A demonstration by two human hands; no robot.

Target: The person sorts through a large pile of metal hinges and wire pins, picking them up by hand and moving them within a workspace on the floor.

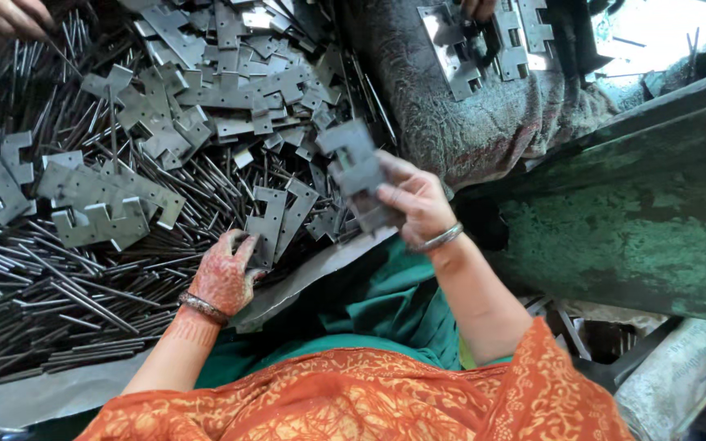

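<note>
My right hand [413, 200] holds up a grey metal hinge [356, 167] made of joined leaves, above the edge of the heap. My left hand [224, 278], marked with dark red patterns and wearing a bangle, rests on the pile with its fingers on a flat hinge leaf [268, 227]. A large heap of loose hinge leaves [206, 90] and thin steel pins [59, 302] lies in front of me. I wear an orange patterned garment over green cloth.
Another person's hand [2, 16] reaches in at the top left. A second person's fingers [477, 8] touch hinge leaves [484, 45] on a grey cloth at the top. A worn green metal surface [639, 229] slopes along the right.
</note>
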